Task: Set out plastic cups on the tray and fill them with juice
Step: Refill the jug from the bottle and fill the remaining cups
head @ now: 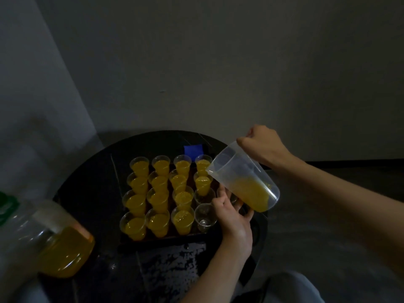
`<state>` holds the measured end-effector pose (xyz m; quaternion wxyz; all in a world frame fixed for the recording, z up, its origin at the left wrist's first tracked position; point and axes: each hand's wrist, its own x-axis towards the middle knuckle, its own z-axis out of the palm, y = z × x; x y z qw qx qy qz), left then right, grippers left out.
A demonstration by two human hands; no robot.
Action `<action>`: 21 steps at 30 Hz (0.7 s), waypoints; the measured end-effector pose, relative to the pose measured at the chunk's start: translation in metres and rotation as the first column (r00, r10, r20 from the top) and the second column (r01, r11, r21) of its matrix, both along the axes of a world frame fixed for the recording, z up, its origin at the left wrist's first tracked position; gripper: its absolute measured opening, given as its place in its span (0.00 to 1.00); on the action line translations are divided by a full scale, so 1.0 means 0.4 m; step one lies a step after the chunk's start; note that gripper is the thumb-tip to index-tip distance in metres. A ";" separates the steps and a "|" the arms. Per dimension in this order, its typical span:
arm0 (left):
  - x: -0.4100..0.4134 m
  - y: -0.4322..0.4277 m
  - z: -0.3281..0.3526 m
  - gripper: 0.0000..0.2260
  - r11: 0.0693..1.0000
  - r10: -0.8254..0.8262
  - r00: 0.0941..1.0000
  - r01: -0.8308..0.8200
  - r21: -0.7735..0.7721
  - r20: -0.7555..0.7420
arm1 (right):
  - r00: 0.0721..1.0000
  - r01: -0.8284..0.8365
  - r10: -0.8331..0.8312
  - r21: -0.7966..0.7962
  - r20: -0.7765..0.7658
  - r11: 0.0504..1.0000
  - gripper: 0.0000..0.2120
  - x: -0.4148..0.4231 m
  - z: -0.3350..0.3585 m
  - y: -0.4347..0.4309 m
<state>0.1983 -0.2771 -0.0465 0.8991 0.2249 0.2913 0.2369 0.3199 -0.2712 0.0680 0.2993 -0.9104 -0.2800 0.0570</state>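
A dark tray (166,238) on a round black table (91,193) carries several clear plastic cups filled with orange juice (158,199). Two empty cups (205,217) stand in the column nearest its right side. My right hand (263,147) grips a clear plastic jug (238,169) by its handle. The jug is tilted, spout down to the left over the tray's right side, with juice pooled in its lower end. Below the jug, my left hand (235,217) curls round a clear cup (233,199) at the tray's right edge. That cup is mostly hidden.
A large clear juice bottle (56,246) with a green label lies tilted at the lower left, close to the camera. A blue object (192,149) sits behind the tray. A wet-looking patch (172,261) shines on the table in front of the tray. Walls stand close behind.
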 end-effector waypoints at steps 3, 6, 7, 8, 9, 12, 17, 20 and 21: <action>-0.016 -0.020 0.007 0.21 1.000 -0.009 1.000 0.009 -0.024 0.004 | 1.000 -0.020 0.020 -0.022 0.000 1.000 0.09 -0.016 0.003 -0.010; -0.031 -0.038 0.006 0.21 0.999 -0.017 1.000 0.018 -0.042 0.004 | 1.000 -0.013 0.012 -0.060 -0.005 0.998 0.11 -0.028 -0.001 -0.020; -0.035 -0.041 0.003 0.21 0.999 -0.021 1.000 0.021 -0.045 0.005 | 1.000 -0.008 0.007 -0.064 -0.019 0.998 0.11 -0.030 -0.004 -0.023; -0.038 -0.045 0.000 0.21 0.998 -0.024 1.000 0.024 -0.051 0.002 | 0.999 -0.007 0.005 -0.066 -0.035 0.998 0.11 -0.032 -0.007 -0.027; -0.041 -0.046 -0.003 0.21 0.998 -0.025 1.000 0.025 -0.059 -0.003 | 0.999 -0.010 0.007 -0.071 -0.045 0.997 0.11 -0.034 -0.011 -0.029; -0.045 -0.045 -0.016 0.21 0.996 -0.032 0.999 0.031 -0.081 -0.010 | 0.998 -0.015 0.009 -0.093 -0.057 0.996 0.12 -0.037 -0.023 -0.029; -0.048 -0.048 -0.036 0.22 0.993 -0.054 0.999 0.053 -0.108 -0.005 | 0.998 0.012 -0.021 -0.132 -0.065 0.991 0.12 -0.036 -0.042 -0.022; -0.045 -0.048 -0.045 0.22 0.988 -0.057 0.998 0.055 -0.141 -0.011 | 0.995 0.020 -0.037 -0.176 -0.091 0.984 0.12 -0.029 -0.051 -0.016; -0.044 -0.049 -0.048 0.22 0.986 -0.062 0.998 0.059 -0.154 -0.011 | 0.994 0.021 -0.040 -0.189 -0.099 0.982 0.12 -0.029 -0.053 -0.014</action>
